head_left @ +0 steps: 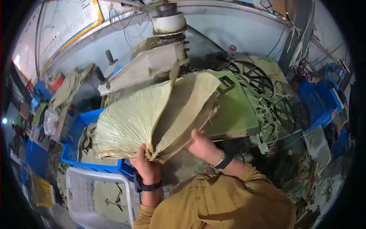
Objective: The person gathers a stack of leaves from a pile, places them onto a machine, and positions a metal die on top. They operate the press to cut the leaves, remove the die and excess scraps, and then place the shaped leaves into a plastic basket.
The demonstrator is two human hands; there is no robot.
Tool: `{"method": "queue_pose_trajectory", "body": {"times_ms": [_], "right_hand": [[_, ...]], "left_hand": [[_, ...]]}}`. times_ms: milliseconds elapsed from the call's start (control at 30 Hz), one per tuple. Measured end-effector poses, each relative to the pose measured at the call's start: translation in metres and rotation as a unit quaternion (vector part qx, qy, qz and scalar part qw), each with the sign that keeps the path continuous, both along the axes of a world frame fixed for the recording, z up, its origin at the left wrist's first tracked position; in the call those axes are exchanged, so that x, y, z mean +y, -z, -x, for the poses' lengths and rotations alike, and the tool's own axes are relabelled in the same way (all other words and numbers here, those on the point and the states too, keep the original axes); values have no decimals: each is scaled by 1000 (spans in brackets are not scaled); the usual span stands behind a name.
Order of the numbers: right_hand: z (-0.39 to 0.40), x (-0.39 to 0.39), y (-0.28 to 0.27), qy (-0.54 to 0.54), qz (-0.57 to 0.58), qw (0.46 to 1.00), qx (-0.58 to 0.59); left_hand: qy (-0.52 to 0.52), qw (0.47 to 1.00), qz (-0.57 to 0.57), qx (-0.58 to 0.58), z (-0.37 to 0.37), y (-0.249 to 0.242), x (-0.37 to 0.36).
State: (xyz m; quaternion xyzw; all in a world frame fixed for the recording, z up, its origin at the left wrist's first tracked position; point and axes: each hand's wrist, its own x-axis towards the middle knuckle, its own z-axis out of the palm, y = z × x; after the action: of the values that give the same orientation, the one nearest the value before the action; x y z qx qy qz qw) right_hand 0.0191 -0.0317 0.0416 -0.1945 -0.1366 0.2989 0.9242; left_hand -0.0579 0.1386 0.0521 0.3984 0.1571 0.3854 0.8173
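Note:
A large bundle of pale olive, wrinkled sheets (pixel 131 114) fans out in front of me, its layers gathered to a narrow bunch near the bottom. My left hand (pixel 148 168) closes on that gathered end, with the thumb on top. At the bundle's lower right edge is my right hand (pixel 204 147), thumb raised and fingers partly hidden behind the layers it grips. One fold stands up in the middle, leaving a shaded face to its right. The sheets lean over a green board (pixel 236 114). I cannot make out their exact material.
Behind the bundle stands a machine with a pale swing arm (pixel 148 63). A black metal frame (pixel 226 84) lies on the board, beside tangled green offcuts (pixel 267 114). A blue crate (pixel 70 150) and a white basket (pixel 131 194) stand at lower left. A bottle (pixel 231 52) stands behind.

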Motion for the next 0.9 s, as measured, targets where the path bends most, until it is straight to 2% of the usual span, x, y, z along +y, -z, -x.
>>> {"method": "queue_pose_trajectory", "body": {"times_ms": [100,133,167,200,233,267,300,333,367,400,433,467,500,533,600,667,700,733,800,867,900], "right_hand": [[-7,-4,-20,91,74,992,-35],[-8,-4,-23,117,111,986,-33],[-5,0,-27,187,126,972,-58],[-5,-1,-29,183,146,970,-66],[-4,1,-32,221,165,959,-63],[-2,2,-37,259,184,946,-58],[-6,-3,-41,261,179,946,-61],[-14,-13,-48,349,264,879,-189],[-25,-22,-58,426,339,779,-311],[-37,-27,-71,490,401,650,-420],[-48,-30,-99,388,206,871,-222],[-55,-32,-125,227,-14,974,4],[-68,-32,-130,273,-8,962,-28],[-70,-34,-139,271,-9,962,-40],[-67,-41,-146,258,-28,962,-80],[-70,-46,-121,250,-25,962,-108],[-64,-46,-116,255,-48,962,-81],[-65,-45,-118,260,-70,961,-58],[-65,-43,-125,281,-74,955,-59],[-77,-47,-140,246,11,967,-56],[-93,-53,-137,244,23,968,-52]], "left_hand": [[-69,985,-157,-24,-15,-5,-29],[-78,981,-174,-43,-18,-8,-37],[-75,981,-166,-63,-21,-8,-44],[-73,981,-158,-82,-24,-6,-49],[-103,963,-227,-100,-26,-17,-56],[-164,941,-283,-91,-36,-4,-52],[-138,939,-307,-75,-37,-4,-51],[-115,935,-330,-61,-40,-6,-49],[-119,933,-332,-69,-45,-14,-46],[-74,938,-333,-57,-51,-28,-42],[-29,942,-332,-45,-57,-44,-40],[29,960,-254,-119,-59,-77,-43],[80,967,-198,-142,-65,-97,-41],[132,967,-141,-164,-70,-109,-36],[160,951,-162,-208,-86,-106,-21],[185,947,0,-264,-90,-89,-14],[165,953,63,-246,-88,-88,-18],[146,946,79,-279,-90,-94,-25],[158,947,112,-257,-99,-102,-35],[150,969,30,-195,-124,-103,-27],[195,955,83,-208,-130,-105,-23]]}}
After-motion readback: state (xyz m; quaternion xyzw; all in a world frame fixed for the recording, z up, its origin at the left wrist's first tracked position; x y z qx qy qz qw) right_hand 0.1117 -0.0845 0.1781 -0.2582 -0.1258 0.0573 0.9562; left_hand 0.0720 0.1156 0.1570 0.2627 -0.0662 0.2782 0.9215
